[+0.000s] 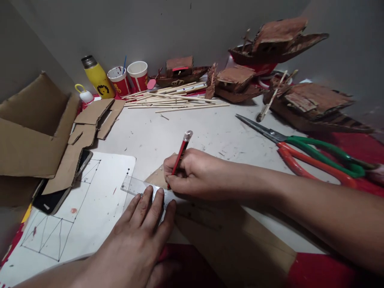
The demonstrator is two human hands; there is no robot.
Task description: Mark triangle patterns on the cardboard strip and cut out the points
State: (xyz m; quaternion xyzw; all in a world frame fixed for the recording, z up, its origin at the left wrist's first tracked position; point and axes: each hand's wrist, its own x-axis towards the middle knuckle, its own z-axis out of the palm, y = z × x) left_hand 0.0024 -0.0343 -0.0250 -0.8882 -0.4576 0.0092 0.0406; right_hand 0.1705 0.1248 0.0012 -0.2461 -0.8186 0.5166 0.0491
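Note:
My right hand [195, 172] grips a red and black pencil [181, 156], its lower end down at the edge of a clear ruler [130, 185]. The ruler lies across a brown cardboard piece [255, 236] and the edge of a white sheet [99, 204] with black line drawings. My left hand [144, 228] is spread with its fingertips pressing on the ruler; it grips nothing. My right hand hides part of the ruler and cardboard.
Large scissors [282, 140] with green and orange handles lie at the right. Wooden sticks [174, 98], cups [138, 76], a yellow bottle [97, 78] and model boats [318, 106] stand behind. Cardboard scraps [85, 134], a phone [57, 196] and a box [33, 148] are left.

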